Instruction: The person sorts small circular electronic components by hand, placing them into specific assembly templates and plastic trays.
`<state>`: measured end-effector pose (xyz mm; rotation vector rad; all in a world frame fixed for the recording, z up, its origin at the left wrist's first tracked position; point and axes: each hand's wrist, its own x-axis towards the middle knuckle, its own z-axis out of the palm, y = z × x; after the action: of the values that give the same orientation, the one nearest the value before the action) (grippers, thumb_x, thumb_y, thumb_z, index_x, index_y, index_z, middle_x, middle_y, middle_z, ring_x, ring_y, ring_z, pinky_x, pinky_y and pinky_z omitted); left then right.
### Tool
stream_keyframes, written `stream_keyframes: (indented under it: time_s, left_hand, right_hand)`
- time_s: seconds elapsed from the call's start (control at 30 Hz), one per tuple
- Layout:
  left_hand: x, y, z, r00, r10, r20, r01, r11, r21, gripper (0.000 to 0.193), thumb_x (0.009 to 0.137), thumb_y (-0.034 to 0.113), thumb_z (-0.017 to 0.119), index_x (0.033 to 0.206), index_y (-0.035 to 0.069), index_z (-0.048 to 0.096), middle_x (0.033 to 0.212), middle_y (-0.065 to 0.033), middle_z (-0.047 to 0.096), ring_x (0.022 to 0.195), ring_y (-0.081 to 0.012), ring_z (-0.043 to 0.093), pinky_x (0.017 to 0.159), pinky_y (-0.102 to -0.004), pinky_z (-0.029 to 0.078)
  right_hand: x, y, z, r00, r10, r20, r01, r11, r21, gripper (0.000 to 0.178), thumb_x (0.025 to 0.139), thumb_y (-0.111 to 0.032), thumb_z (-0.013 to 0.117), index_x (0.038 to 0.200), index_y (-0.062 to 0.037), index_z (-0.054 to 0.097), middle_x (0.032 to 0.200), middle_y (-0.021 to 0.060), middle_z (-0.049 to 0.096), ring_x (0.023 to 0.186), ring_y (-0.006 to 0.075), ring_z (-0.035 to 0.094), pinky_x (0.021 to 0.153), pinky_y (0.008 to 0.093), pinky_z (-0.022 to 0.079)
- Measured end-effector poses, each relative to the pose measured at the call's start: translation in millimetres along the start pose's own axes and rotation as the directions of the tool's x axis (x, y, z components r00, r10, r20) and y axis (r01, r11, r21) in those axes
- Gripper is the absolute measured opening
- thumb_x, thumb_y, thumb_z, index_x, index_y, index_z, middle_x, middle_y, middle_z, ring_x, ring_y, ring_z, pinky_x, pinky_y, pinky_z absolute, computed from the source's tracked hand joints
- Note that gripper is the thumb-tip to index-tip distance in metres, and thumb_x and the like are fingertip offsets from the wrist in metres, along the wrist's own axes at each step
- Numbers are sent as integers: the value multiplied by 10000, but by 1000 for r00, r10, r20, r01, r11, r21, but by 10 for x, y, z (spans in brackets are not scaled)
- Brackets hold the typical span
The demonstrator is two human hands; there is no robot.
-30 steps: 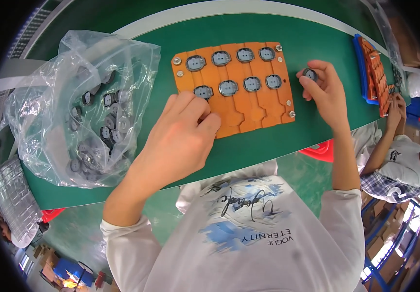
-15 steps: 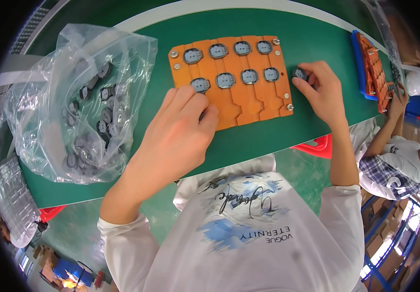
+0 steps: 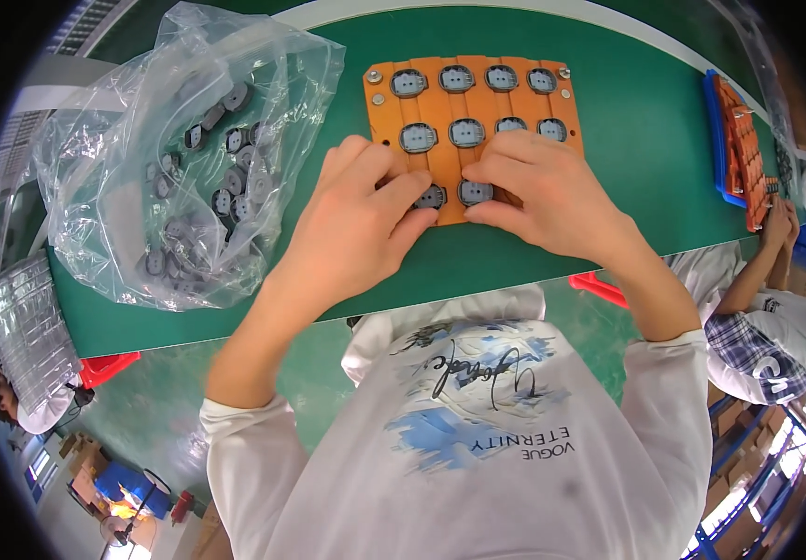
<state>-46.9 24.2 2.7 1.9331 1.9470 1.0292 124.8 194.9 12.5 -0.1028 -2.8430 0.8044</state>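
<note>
An orange plate (image 3: 435, 105) with shaped recesses lies in front of me on the green table. Small oval grey parts with dark rims, such as this one (image 3: 456, 77), fill its two far rows. At the near row, my left hand (image 3: 351, 219) pinches a grey oval part (image 3: 432, 197) at the left end. Just beside it, my right hand (image 3: 547, 191) has thumb and fingers closed on another grey oval part (image 3: 475, 192) in the second position. My right hand hides the rest of the near row.
To the left lies a large clear plastic bag (image 3: 95, 187) with several loose grey parts inside. At the far right, another person's hands (image 3: 778, 224) are by orange plates (image 3: 743, 154) and a blue tray (image 3: 720, 140). Red stools (image 3: 599, 287) stand below the table edge.
My right hand has carried its part from beside the plate's right edge leftward to the near row. My left hand stays at the near left, its part now showing. The whole view has shifted slightly.
</note>
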Motion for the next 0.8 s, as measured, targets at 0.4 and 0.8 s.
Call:
stream_keyframes:
  time_s: [0.4, 0.8]
  left_hand:
    - [-130, 137, -383, 990, -118, -79, 115, 993, -35, 251, 752, 86, 792, 985, 29, 719, 958, -86, 636, 906, -274, 584, 790, -365, 494]
    - [-283, -474, -1074, 808, -525, -266, 583, 780, 229, 282, 814, 83, 716, 1084, 9, 689, 1031, -174, 676, 932, -308, 660, 804, -378, 525]
  right_hand:
    - [-65, -31, 59, 998, 33, -44, -36, 998, -61, 308, 742, -223, 800, 982, -67, 685, 846, 50, 568, 815, 247, 591, 671, 375, 479]
    - [252, 215, -517, 924, 204, -324, -153, 973, 175, 293, 864, -142, 726, 1139, -57, 669, 764, 35, 581, 680, 134, 548, 630, 272, 460]
